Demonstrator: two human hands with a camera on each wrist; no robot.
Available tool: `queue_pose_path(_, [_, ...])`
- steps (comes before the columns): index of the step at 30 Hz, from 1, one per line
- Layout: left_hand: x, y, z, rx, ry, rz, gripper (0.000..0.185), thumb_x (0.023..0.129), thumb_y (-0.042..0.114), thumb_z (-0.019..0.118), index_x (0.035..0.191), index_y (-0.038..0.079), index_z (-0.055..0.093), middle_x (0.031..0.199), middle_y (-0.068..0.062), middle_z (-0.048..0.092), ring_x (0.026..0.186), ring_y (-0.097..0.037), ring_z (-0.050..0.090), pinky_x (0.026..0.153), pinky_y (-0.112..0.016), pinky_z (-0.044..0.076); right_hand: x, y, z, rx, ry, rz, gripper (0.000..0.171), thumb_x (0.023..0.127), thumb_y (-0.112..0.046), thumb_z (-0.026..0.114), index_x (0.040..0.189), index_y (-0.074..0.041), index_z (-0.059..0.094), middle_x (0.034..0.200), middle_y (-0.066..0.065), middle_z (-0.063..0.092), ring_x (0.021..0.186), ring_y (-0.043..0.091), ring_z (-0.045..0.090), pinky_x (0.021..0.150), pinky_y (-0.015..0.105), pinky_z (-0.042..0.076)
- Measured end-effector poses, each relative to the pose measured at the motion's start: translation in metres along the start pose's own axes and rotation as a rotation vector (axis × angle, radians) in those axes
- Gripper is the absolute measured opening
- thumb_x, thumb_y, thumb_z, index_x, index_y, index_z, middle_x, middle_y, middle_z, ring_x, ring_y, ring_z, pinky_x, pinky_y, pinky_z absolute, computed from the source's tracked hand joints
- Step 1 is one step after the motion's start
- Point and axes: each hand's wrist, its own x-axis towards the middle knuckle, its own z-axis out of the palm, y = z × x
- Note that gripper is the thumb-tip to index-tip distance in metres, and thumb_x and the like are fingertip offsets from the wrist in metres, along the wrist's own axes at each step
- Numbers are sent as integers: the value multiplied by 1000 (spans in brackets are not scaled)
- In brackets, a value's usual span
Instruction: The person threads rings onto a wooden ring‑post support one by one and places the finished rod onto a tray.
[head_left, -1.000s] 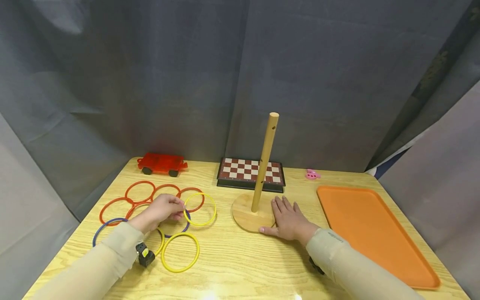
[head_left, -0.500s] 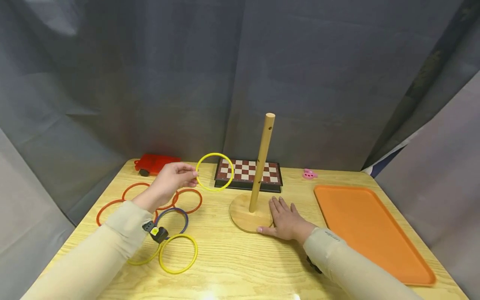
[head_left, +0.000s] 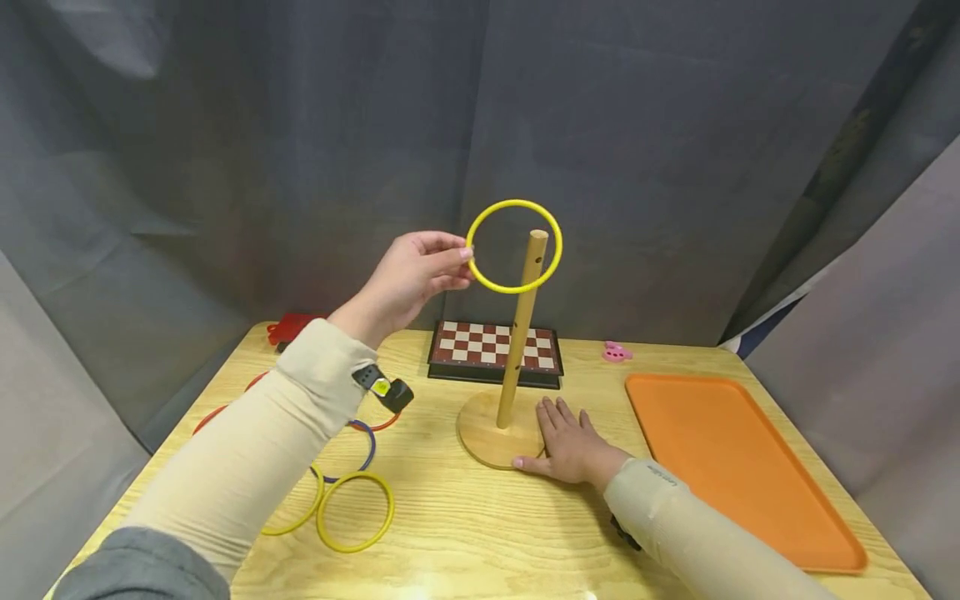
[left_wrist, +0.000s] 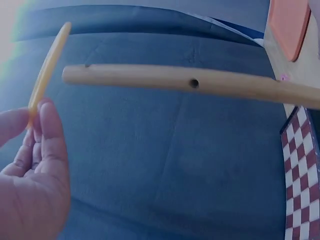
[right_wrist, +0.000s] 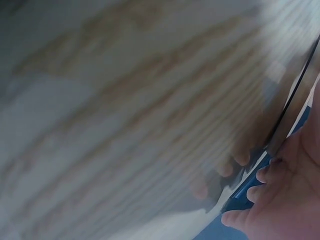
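Note:
My left hand [head_left: 459,252] is raised and pinches a yellow ring [head_left: 513,201] by its left rim. The ring hangs at the top of an upright wooden pole [head_left: 522,325], and the pole's tip shows through it in the head view. In the left wrist view the yellow ring [left_wrist: 47,70] is edge-on right at the tip of the pole [left_wrist: 200,84], between my fingers [left_wrist: 42,145]. I cannot tell whether it is around the tip. My right hand [head_left: 570,442] lies flat on the edge of the pole's round base [head_left: 483,433]. The right wrist view is blurred, showing fingers [right_wrist: 280,200] on wood.
Loose rings lie at the table's left: yellow [head_left: 392,508], blue [head_left: 372,446] and red ones partly behind my sleeve. A red toy car [head_left: 288,327], a chessboard [head_left: 495,347] and a small pink toy [head_left: 615,352] line the back. An orange tray [head_left: 735,467] lies on the right.
My left hand picked the yellow ring off the table and carried it up and right to the pole's top. The right hand stayed on the base.

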Motion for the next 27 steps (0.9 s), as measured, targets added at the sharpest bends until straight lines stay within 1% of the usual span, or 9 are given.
queue_pose_path(4, [14, -1, 12, 34, 16, -39, 5, 101, -2, 63, 104, -6, 64, 89, -11, 66, 77, -16, 66, 74, -25, 59, 1, 0, 1, 17, 3, 2, 110, 96, -75, 50, 160, 8, 19, 167, 28, 16, 154, 45, 13, 119, 68, 17])
queue_pose_path(7, [17, -13, 12, 79, 36, -93, 10, 102, -1, 62, 108, -9, 65, 91, -12, 66, 77, -16, 66, 75, -25, 60, 3, -1, 3, 30, 3, -2, 111, 95, -77, 49, 160, 8, 19, 167, 28, 15, 154, 45, 12, 119, 68, 16])
queue_pose_path(10, [14, -40, 6, 166, 22, -163, 15, 102, -1, 61, 112, -12, 64, 92, -14, 67, 76, -16, 66, 78, -29, 61, 5, -2, 3, 31, -4, -8, 113, 94, -79, 46, 161, 8, 17, 167, 28, 13, 154, 45, 10, 120, 68, 14])
queue_pose_path(15, [-4, -112, -15, 336, -49, -276, 19, 102, -2, 60, 115, -16, 64, 96, -19, 68, 76, -16, 67, 79, -31, 61, 11, -4, 2, 15, -11, -10, 115, 93, -81, 44, 161, 7, 16, 168, 27, 12, 154, 45, 9, 120, 68, 13])
queue_pose_path(16, [-9, -125, -19, 361, -58, -295, 19, 102, -2, 60, 113, -16, 65, 96, -19, 69, 77, -16, 67, 77, -30, 61, 12, -4, 3, 11, -4, -9, 114, 93, -81, 44, 161, 7, 16, 168, 27, 13, 154, 45, 10, 119, 68, 14])
queue_pose_path(18, [-19, -147, -25, 401, -66, -335, 19, 102, -2, 60, 113, -15, 66, 96, -20, 69, 78, -16, 67, 76, -29, 61, 13, -4, 4, 2, -4, -6, 114, 93, -80, 45, 161, 6, 16, 168, 26, 14, 154, 44, 10, 119, 68, 15])
queue_pose_path(20, [-26, -162, -28, 428, -61, -375, 18, 102, -2, 60, 112, -15, 67, 94, -19, 69, 76, -16, 67, 75, -29, 61, 14, -4, 4, -1, -5, -6, 114, 93, -80, 45, 161, 6, 16, 168, 26, 15, 154, 44, 11, 119, 68, 16])
queue_pose_path(22, [-30, -172, -29, 434, -54, -407, 18, 102, -1, 60, 111, -15, 67, 88, -15, 69, 73, -14, 66, 73, -29, 61, 12, -4, 3, -6, -10, -5, 113, 94, -80, 45, 161, 7, 17, 167, 26, 15, 154, 45, 11, 119, 68, 17])
queue_pose_path(27, [-29, -191, -30, 405, -41, -453, 20, 101, -2, 60, 113, -18, 65, 78, -10, 66, 66, -10, 63, 68, -24, 59, 11, -6, 1, -8, -20, -3, 116, 93, -83, 41, 161, 7, 17, 167, 27, 14, 154, 46, 10, 119, 68, 15])
